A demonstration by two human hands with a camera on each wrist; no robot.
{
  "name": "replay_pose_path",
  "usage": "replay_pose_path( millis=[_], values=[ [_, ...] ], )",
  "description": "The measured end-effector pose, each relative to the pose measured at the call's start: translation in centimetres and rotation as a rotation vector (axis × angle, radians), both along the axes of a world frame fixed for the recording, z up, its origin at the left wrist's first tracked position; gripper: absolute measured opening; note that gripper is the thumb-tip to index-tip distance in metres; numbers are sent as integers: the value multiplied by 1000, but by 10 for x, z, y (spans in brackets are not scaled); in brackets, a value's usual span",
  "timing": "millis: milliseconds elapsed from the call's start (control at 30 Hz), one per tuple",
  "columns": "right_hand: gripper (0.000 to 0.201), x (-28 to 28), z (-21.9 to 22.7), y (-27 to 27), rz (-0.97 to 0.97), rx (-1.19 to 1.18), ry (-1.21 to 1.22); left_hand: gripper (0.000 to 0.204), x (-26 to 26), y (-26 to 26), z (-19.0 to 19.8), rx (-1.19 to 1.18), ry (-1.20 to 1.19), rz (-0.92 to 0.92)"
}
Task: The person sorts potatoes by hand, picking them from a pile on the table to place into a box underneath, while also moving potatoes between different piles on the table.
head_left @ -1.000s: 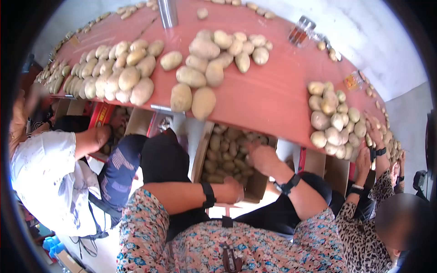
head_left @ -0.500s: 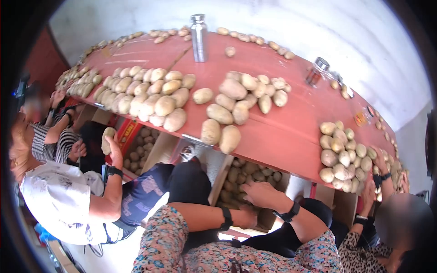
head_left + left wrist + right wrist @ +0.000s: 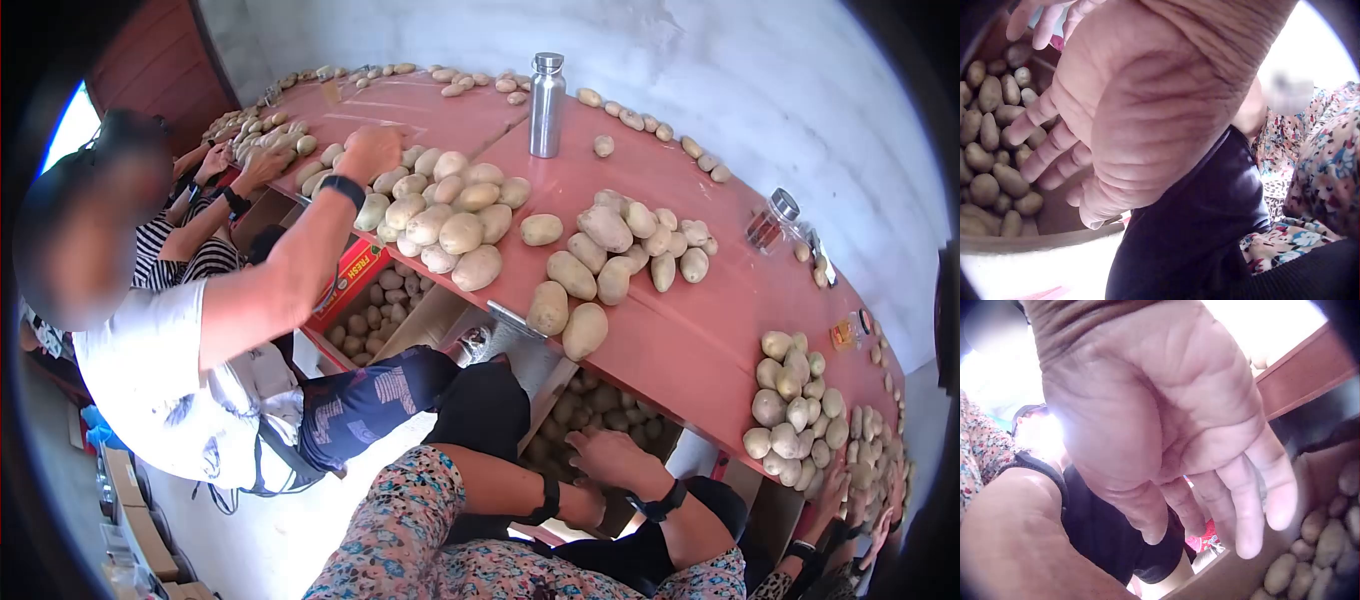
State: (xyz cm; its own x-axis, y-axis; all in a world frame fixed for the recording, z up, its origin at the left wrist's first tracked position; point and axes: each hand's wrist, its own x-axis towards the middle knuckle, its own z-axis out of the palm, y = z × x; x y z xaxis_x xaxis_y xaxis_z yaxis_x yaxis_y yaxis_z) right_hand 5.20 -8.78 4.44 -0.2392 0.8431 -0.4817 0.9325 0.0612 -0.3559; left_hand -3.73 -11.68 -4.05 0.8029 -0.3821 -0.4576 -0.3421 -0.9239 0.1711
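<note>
Both hands hang over a cardboard box of potatoes below the table edge. In the head view the right hand [image 3: 622, 462] is above the box, and the left hand [image 3: 583, 503] is lower, by its near side, partly behind the right arm. The left wrist view shows the left palm [image 3: 1141, 106] bare, its fingers spread and relaxed beside the potatoes [image 3: 1009, 178]. In the right wrist view the right hand [image 3: 1172, 406] holds nothing; its loose fingers point down near the box wall, with potatoes [image 3: 1330, 542] at the right.
Potato piles [image 3: 460, 232] lie along the red table [image 3: 680, 345], with a steel bottle [image 3: 546, 105] and a glass jar [image 3: 773, 222] behind. At the left a person in a white shirt [image 3: 150, 345] reaches an arm across the table edge. More people's hands are at the far right.
The head view has swung left. The neighbour on the left, who held a potato, now has a hand over the table pile. My hands remain over the box.
</note>
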Motion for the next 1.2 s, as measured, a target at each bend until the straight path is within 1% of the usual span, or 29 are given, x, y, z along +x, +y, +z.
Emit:
replay_pose_path(
  millis=[33,67,300,367,400,433,467,500,533,567,600,633,667,700,733,767,800,833,900,933,1000,1033,1100,1133,1167,1200],
  values=[
    [34,0,-1,-1,-1,1,-2,25,-5,2,4,-1,-55,15],
    [36,0,-2,-2,3,4,-4,25,-4,0,2,1,-57,14],
    [38,4,-19,-8,24,27,17,26,6,-3,-12,-43,-28,51],
    [38,4,-17,-9,25,27,6,26,7,-1,-15,-54,-18,67],
    [39,4,-16,-9,25,28,-3,26,23,-21,-11,-59,-14,76],
    [39,4,-16,-9,25,30,-7,26,28,-29,-11,-63,-10,83],
    [39,4,-17,-9,33,33,-7,27,7,-10,-26,-67,-9,89],
    [39,5,-18,-8,39,34,-8,27,6,-6,-26,-74,-9,93],
    [39,5,-19,-8,29,32,-17,27,24,-21,-20,-83,-12,91],
    [38,5,-19,-7,52,31,30,27,8,0,-29,-90,-20,80],
    [36,9,-15,-7,68,35,71,27,6,0,-33,-95,-34,62],
    [36,13,-8,-6,37,38,46,27,24,-20,-29,-99,-51,37],
    [35,16,1,-3,61,62,212,27,10,0,-40,-103,-67,11],
    [33,19,12,1,90,89,379,28,10,-2,-45,-108,-82,-10],
    [33,22,27,5,72,92,355,28,19,-2,-42,-115,-97,-23],
    [32,23,45,10,-42,78,503,28,19,-1,-40,-116,-116,-34],
    [30,23,59,17,-151,63,655,20,13,2,-32,-150,-140,16],
    [30,27,67,24,-152,61,648,18,9,5,-28,-183,-156,68],
    [34,37,82,37,-273,253,588,19,6,6,-31,-182,-154,63],
    [34,41,87,46,-278,254,584,20,4,8,-30,-178,-147,56],
    [39,51,93,66,-305,553,365,20,2,11,-21,-172,-125,54],
    [39,59,93,79,-302,554,360,21,2,13,-16,-167,-99,60],
    [48,73,90,105,-417,636,332,21,1,14,-13,-182,-102,91],
    [48,75,94,116,-412,634,333,22,1,14,-13,-196,-99,121],
    [52,77,97,126,-422,752,215,22,3,13,-14,-197,-98,126],
    [55,80,100,137,-430,867,94,24,7,13,-14,-184,-36,125]
  ],
)
